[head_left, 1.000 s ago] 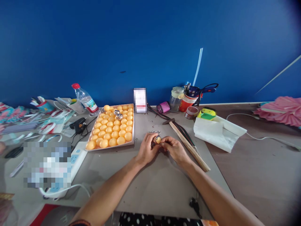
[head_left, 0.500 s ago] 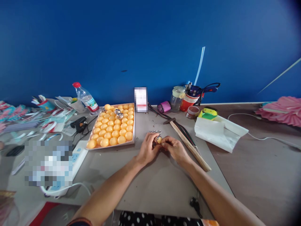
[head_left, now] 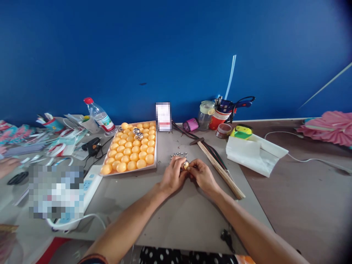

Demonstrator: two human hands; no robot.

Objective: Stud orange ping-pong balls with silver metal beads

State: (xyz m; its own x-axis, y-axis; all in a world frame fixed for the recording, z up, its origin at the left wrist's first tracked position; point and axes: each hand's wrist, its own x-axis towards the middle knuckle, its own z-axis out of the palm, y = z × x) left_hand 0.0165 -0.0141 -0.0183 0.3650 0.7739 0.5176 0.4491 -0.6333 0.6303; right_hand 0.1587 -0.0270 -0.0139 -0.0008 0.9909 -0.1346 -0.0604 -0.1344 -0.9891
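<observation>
Between my two hands is a small orange ball (head_left: pixel 186 165) with shiny silver pieces on part of it. My left hand (head_left: pixel 173 173) is closed around its left side. The fingertips of my right hand (head_left: pixel 202 175) pinch together at its right edge; anything tiny between them is too small to make out. Just beyond my left fingers lie several small silver pieces (head_left: pixel 178 154) on the table. To the left stands a shallow white box (head_left: pixel 156 154) of plain orange balls (head_left: pixel 134 156), with silver-covered balls (head_left: pixel 139 136) resting on top.
Wooden sticks (head_left: pixel 220 168) and dark straps lie right of my hands. Behind are a jar (head_left: pixel 206 115), a red cup (head_left: pixel 220 119) and a purple object (head_left: pixel 190 124). A power strip (head_left: pixel 92 187), a glue gun (head_left: pixel 92 146) and another person's hand (head_left: pixel 8 167) are at left.
My right fingers have shifted slightly on the ball, and more of its silver-trimmed surface shows. Another person's hand has come in at the left edge. The view has moved a little.
</observation>
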